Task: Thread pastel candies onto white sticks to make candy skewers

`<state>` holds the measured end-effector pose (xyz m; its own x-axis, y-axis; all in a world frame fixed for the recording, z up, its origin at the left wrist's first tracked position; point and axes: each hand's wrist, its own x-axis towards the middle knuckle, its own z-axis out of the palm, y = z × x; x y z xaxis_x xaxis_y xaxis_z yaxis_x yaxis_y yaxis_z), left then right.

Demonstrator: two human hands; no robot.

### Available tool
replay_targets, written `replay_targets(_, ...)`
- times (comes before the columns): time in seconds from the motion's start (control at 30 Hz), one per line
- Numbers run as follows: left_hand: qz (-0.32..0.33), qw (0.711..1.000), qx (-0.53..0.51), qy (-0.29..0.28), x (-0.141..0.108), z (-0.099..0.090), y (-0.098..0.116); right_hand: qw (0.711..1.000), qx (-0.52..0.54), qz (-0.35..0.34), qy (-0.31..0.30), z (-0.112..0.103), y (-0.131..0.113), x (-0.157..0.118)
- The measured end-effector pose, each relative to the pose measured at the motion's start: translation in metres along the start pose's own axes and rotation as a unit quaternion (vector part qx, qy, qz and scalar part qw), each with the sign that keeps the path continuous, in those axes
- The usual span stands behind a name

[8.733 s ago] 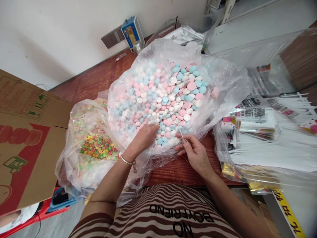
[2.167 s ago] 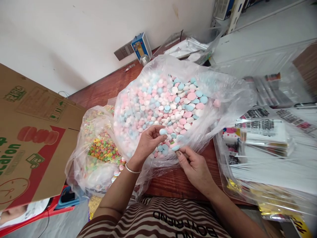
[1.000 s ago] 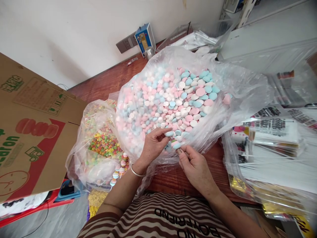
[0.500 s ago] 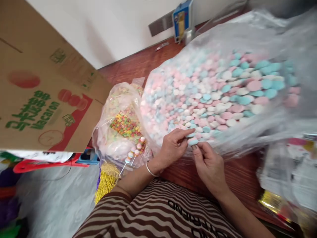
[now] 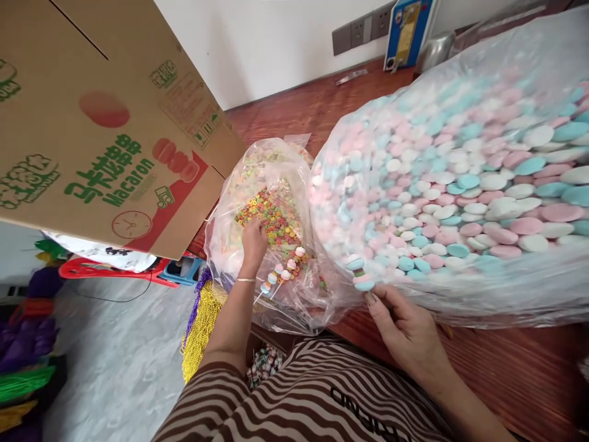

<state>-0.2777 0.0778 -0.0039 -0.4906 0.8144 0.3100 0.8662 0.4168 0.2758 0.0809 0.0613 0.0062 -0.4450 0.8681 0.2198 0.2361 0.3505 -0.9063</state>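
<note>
From the head camera, we see a person in a striped top [image 5: 294, 399] seated at a reddish wooden table [image 5: 506, 374], both hands at work among bagged sweets. The right hand [image 5: 405, 322] is pinched shut on a thin stick, its thumb and fingers pressed together just below a short candy skewer [image 5: 359, 273] of stacked blue, white and pink discs; the stick itself is mostly hidden by the fingers. The skewer stands roughly upright at the near edge of the large clear bag of pastel candy discs [image 5: 460, 178], which lies on the table and fills the right side of the view.

The left hand [image 5: 254, 240], a thin bangle [image 5: 245, 280] at its wrist, reaches down into the smaller clear bag of multicoloured ring candies [image 5: 269, 218], just left of the large one. Its fingers curl into the rings; we cannot tell whether they are closed on any. Finished skewers [image 5: 284, 273] lie on this bag's near side, just beside the wrist.

A cardboard box marked "Macaron" [image 5: 105, 129] overhangs the upper left. Gold bead strands [image 5: 200, 325] hang below the table edge, and a blue carton [image 5: 407, 31] stands against the wall by a socket strip [image 5: 361, 34].
</note>
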Motion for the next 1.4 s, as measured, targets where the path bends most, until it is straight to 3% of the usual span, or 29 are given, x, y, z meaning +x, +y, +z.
replay_targets(0.13, 0.002, 0.998, 0.050, -0.043, 0.048, 0.023, -0.027, 1.000, -0.009, 0.009, -0.005, 0.007, 0.000, 0.002)
replay_targets(0.3, 0.048, 0.985, 0.114, -0.117, 0.071, 0.031, -0.027, 1.000, -0.008, 0.017, -0.007, 0.010, -0.003, 0.008)
replay_targets(0.5, 0.053, 0.974, 0.174, -0.136, 0.067, 0.032, -0.014, 0.999, -0.006, 0.039, -0.023, 0.013, -0.001, 0.009)
replay_targets(0.7, 0.044, 0.982, 0.142, -0.118, 0.062, 0.035, -0.009, 0.999, 0.003, 0.039, -0.019, 0.011, 0.002, 0.007)
replay_targets(0.93, -0.013, 0.999, -0.016, -0.040, 0.047, 0.026, -0.009, 0.999, 0.021, 0.040, -0.006, 0.007, 0.004, 0.004)
replay_targets(1.07, -0.045, 0.986, -0.157, -0.020, 0.025, 0.011, -0.001, 0.998, 0.025, 0.044, -0.022, 0.008, 0.003, 0.007)
replay_targets(1.17, -0.057, 0.942, -0.325, -0.052, -0.003, 0.000, 0.018, 0.998, 0.033, 0.036, -0.041, 0.011, -0.002, 0.012)
replay_targets(1.23, -0.097, 0.836, -0.529, -0.110, -0.024, -0.005, 0.036, 0.997, 0.042, 0.026, -0.058, 0.014, -0.007, 0.015)
replay_targets(1.3, -0.136, 0.737, -0.642, -0.164, -0.042, -0.009, 0.056, 0.996, 0.048, 0.021, -0.075, 0.017, -0.011, 0.017)
replay_targets(1.33, -0.148, 0.709, -0.664, -0.185, -0.049, -0.011, 0.065, 0.995, 0.050, 0.020, -0.081, 0.018, -0.013, 0.017)
replay_targets(1.4, -0.154, 0.684, -0.680, -0.214, -0.060, -0.013, 0.082, 0.994, 0.054, 0.021, -0.088, 0.019, -0.014, 0.016)
